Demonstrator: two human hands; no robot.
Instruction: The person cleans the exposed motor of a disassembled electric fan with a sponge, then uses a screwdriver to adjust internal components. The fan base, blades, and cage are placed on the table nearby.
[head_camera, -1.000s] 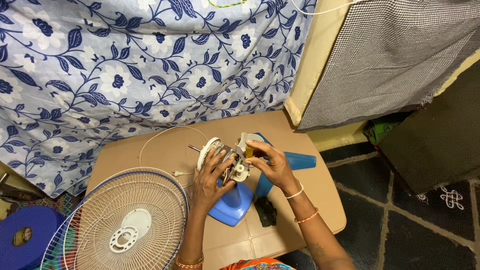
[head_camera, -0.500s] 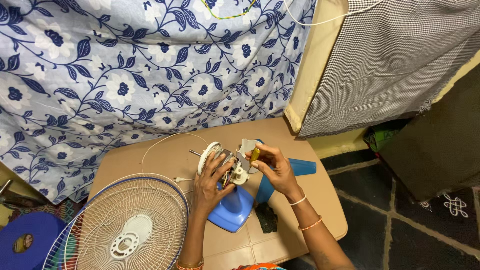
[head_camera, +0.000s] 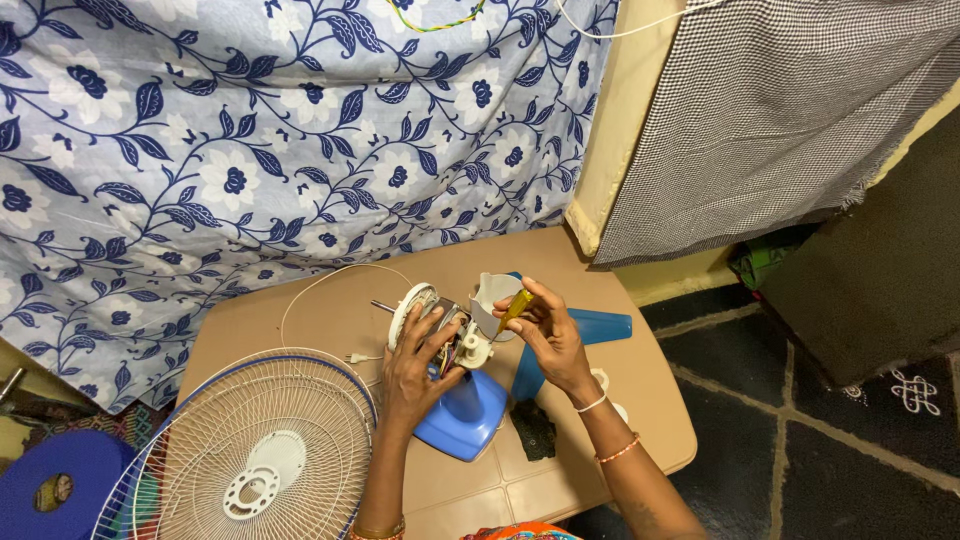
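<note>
The left hand (head_camera: 415, 360) is wrapped around the exposed fan motor (head_camera: 440, 325), its fingers curled onto the housing just above the blue fan base (head_camera: 462, 415) that stands on the tabletop (head_camera: 300, 320). The right hand (head_camera: 548, 335) pinches a small yellow-handled screwdriver (head_camera: 514, 310) between thumb and fingertips, its tip hidden near the white rear cover (head_camera: 490, 295). If the left grip loosens, I judge the top-heavy motor could tip on its narrow base; the tool might also skid off its seat toward the holding fingers (they sit very close). The white cord (head_camera: 320, 290) trailing over the tabletop could snag. Compared with a second ago, the right hand has lifted slightly and the yellow handle now shows; the fan grille (head_camera: 250, 450) lies unmoved.
</note>
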